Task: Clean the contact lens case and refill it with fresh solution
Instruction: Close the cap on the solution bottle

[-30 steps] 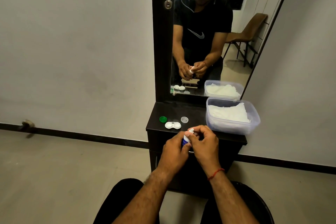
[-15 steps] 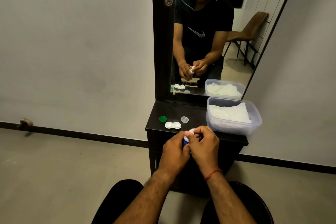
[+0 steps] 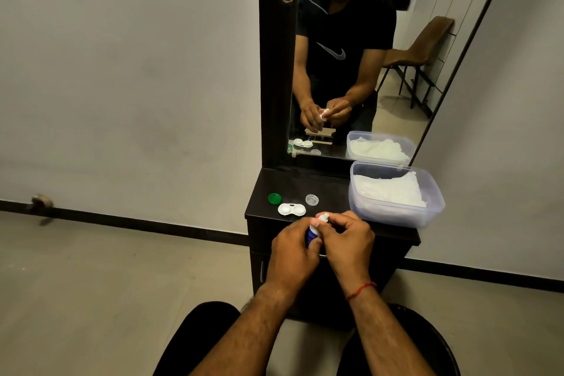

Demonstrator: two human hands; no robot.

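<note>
A white contact lens case lies open on the dark dresser top, both wells uncovered. Its green lid rests to the left and a clear lid to the right. Just in front of the case, my left hand wraps around a small blue solution bottle. My right hand pinches the bottle's white cap with thumb and fingers. Most of the bottle is hidden by my hands.
A clear plastic tub holding white tissue stands on the right of the dresser top. A mirror rises behind it, reflecting me and a brown chair. Grey walls stand on either side, and my knees sit below the dresser.
My hands have kept their place around the bottle. My right fingers have shifted slightly on the white cap; the case and lids have not moved.
</note>
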